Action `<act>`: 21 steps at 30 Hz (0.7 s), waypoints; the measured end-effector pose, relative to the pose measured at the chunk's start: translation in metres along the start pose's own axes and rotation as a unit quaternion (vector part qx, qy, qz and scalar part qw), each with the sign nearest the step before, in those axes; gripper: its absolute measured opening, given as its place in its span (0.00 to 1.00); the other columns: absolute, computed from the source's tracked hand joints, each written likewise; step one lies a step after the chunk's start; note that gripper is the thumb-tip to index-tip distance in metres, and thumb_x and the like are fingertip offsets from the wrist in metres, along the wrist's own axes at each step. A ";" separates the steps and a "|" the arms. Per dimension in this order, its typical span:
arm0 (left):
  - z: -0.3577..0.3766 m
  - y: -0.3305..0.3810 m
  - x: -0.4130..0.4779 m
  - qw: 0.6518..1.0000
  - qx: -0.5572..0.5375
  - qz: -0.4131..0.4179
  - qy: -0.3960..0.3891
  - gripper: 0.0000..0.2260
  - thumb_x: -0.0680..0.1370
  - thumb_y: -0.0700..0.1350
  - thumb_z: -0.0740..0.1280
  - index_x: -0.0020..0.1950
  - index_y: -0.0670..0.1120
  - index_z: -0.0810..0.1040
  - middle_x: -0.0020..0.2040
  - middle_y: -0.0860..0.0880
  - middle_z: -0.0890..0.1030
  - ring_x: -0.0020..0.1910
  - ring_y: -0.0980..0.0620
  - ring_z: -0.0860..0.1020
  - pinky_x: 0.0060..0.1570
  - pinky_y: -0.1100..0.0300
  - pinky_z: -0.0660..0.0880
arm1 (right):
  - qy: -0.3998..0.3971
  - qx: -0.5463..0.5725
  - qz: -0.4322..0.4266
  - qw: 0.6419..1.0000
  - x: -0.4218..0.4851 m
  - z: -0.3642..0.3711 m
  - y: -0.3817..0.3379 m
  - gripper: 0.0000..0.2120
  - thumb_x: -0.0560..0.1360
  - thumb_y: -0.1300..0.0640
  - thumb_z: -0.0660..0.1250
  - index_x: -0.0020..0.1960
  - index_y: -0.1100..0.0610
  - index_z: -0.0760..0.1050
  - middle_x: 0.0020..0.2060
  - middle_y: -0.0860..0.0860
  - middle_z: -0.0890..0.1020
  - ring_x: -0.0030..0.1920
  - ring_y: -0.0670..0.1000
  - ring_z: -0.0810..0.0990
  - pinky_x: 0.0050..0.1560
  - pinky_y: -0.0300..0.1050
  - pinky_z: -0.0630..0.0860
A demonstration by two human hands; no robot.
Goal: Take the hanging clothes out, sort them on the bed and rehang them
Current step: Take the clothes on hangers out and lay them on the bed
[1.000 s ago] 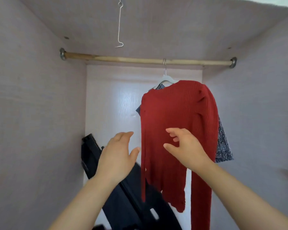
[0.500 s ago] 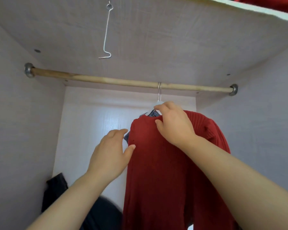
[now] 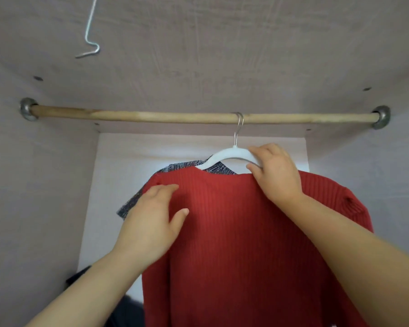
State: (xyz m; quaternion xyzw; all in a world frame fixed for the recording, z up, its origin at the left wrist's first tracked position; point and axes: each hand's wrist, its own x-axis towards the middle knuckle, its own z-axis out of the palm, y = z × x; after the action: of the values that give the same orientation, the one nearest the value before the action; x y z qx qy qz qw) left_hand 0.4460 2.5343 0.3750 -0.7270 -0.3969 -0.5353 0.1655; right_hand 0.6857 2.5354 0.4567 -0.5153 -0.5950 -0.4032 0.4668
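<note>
A red ribbed sweater (image 3: 241,232) hangs on a white hanger (image 3: 224,156) whose metal hook sits over the wooden rail (image 3: 165,116) inside the wardrobe. A blue-grey patterned garment (image 3: 132,204) hangs behind the sweater on the same hanger. My right hand (image 3: 274,171) grips the hanger's right arm at the sweater's neckline. My left hand (image 3: 151,223) rests with relaxed fingers on the sweater's left shoulder.
A bent wire hook (image 3: 89,36) dangles from the wardrobe ceiling at the upper left. Dark items (image 3: 125,312) lie low in the wardrobe at the bottom left. Wardrobe walls close in on both sides.
My right hand rose from the sweater's chest to the neckline and now grips the white hanger. My left hand moved up onto the sweater's left shoulder. The view tilted upward.
</note>
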 end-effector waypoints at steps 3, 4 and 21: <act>0.000 0.006 0.010 1.000 0.011 0.018 0.022 0.23 0.75 0.50 0.65 0.68 0.47 0.68 0.66 0.49 0.71 0.66 0.49 0.69 0.65 0.52 0.66 | 0.022 0.041 0.002 0.999 0.005 0.008 0.006 0.17 0.75 0.56 0.66 0.63 0.54 0.74 0.54 0.55 0.76 0.57 0.56 0.73 0.53 0.49 0.70; -0.001 0.007 0.014 0.999 0.014 0.023 0.030 0.23 0.75 0.50 0.65 0.68 0.47 0.68 0.66 0.49 0.71 0.66 0.49 0.69 0.65 0.51 0.66 | 0.025 0.046 -0.006 0.999 0.007 0.010 0.007 0.16 0.75 0.56 0.65 0.63 0.54 0.75 0.53 0.55 0.76 0.57 0.56 0.73 0.53 0.48 0.69; -0.053 -0.029 -0.051 0.990 0.077 -0.038 0.115 0.16 0.75 0.49 0.64 0.63 0.54 0.74 0.55 0.52 0.80 0.55 0.50 0.76 0.57 0.50 0.71 | 0.102 0.248 -0.133 0.954 -0.080 0.025 -0.113 0.14 0.69 0.54 0.68 0.55 0.52 0.81 0.44 0.49 0.80 0.45 0.54 0.79 0.40 0.45 0.75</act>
State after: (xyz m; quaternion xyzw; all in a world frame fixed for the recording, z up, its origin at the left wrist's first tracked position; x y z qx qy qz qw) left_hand 0.3836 2.4968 0.3433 -0.6302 -0.4429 -0.5887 0.2452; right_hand 0.5730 2.5240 0.3727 -0.2554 -0.6886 -0.3514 0.5806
